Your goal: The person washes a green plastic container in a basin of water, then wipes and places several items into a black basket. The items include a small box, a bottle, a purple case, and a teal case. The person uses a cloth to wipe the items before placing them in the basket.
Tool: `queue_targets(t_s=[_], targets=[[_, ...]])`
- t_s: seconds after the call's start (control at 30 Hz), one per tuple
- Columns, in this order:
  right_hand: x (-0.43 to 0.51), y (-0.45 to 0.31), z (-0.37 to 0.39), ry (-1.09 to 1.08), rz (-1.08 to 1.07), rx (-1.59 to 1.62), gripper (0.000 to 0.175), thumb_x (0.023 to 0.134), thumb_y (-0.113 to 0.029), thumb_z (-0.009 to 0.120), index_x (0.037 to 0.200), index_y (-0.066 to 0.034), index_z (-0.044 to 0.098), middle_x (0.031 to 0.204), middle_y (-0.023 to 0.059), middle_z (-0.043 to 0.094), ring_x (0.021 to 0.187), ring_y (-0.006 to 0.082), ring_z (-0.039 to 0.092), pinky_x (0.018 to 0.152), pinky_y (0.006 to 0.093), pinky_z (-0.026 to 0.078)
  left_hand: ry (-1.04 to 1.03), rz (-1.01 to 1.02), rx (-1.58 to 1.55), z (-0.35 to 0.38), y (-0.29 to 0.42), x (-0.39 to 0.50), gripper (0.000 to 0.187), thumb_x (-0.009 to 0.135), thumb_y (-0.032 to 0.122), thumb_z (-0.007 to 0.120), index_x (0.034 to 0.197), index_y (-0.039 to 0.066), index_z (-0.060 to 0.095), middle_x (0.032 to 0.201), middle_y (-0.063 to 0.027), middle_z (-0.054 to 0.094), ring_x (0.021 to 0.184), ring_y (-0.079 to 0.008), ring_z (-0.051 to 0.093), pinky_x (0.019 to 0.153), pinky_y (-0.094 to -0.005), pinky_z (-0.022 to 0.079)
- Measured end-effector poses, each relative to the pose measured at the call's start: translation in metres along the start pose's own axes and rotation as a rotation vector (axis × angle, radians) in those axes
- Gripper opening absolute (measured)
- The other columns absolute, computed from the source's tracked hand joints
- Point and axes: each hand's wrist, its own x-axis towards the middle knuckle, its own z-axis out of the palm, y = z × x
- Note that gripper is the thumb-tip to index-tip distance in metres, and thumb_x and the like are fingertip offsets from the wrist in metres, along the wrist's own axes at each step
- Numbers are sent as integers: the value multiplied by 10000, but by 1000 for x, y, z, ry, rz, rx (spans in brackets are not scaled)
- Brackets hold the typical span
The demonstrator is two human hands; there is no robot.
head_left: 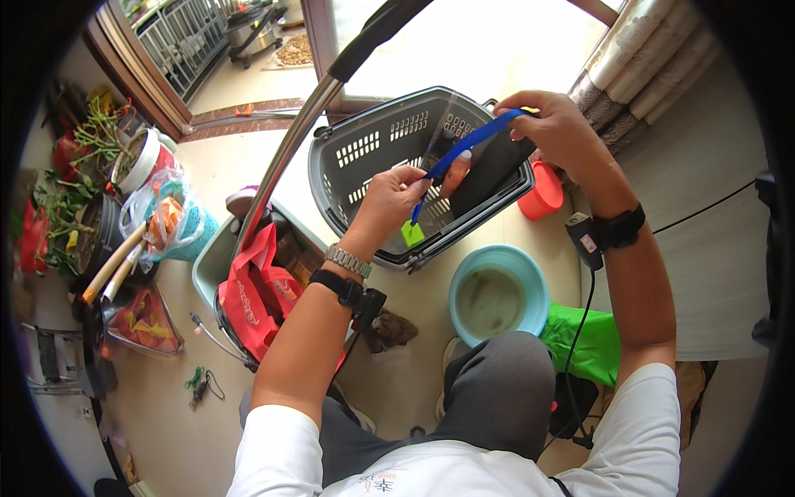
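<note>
A blue ribbon-like strap (467,142) is stretched between my two hands above a grey plastic shopping basket (348,214). My left hand (397,192) pinches its lower part between thumb and fingers, and a bright green square tag (412,233) hangs from the end below. My right hand (549,124) grips the upper end, where a bit of yellow shows at the fingers. Inside the basket lie an orange bottle (456,174) with a pale cap and a large black object (490,168). A thin clear strip (438,130) stands near the strap.
A light blue basin (540,298) of cloudy water stands before my knees, beside green cloth (587,341). A red container (541,192) sits right of the basket. At left are a bin (208,261) with a red bag (251,298), a metal pole (292,136) and potted plants (99,230).
</note>
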Motion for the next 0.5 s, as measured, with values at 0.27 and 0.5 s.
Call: queue_targets(t_s=[0.27, 0.5], targets=[[-2, 100, -34, -7, 140, 1043, 284, 1159, -186, 632, 1177, 62, 769, 1180, 175, 838, 1182, 367, 829, 1090, 542, 691, 30, 43, -139, 19, 5, 1, 263, 1217, 197, 768, 1267, -45, 858, 976, -6, 822, 885, -63, 730, 790, -251, 566], [12, 134, -46, -113, -19, 1344, 296, 1156, -155, 628, 1337, 54, 735, 866, -8, 559, 780, 147, 562, 793, 329, 589, -120, -70, -140, 28, 21, 22, 274, 1230, 267, 769, 1311, 5, 793, 1038, -1, 791, 878, -72, 735, 810, -247, 606]])
